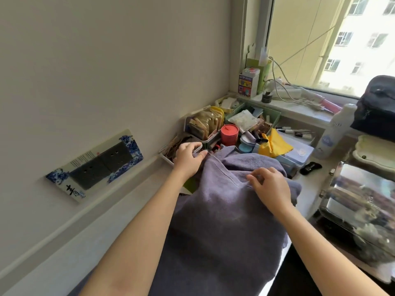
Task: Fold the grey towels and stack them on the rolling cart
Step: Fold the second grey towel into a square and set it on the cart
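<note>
The head view looks down along 2 bare forearms to a grey towel (222,210) that lies spread in front of the person, its far end reaching in among the clutter by the wall and window sill. The left hand (188,159) is at the towel's far left corner, fingers curled, thumb and fingertips pinching the hemmed edge where it rises to a point. The right hand (271,186) is further right on the top of the cloth, fingers bent and nipping a small ridge of fabric along the stitched seam. The 2 hands are apart, with a stretch of the seam running between them. The towel's near part falls towards the camera, over a dark edge at the lower right. Just beyond the towel stands a red round tin (229,134) beside a tray of packets (205,124), and a yellow cloth (274,144) lies on a pale blue box (299,154) to the right. A white bottle (333,133) stands near the sill, and a clear plastic case (363,201) sits at the right. On the wall to the left is a socket plate (96,165) with a blue and white surround. The rolling cart cannot be made out.
</note>
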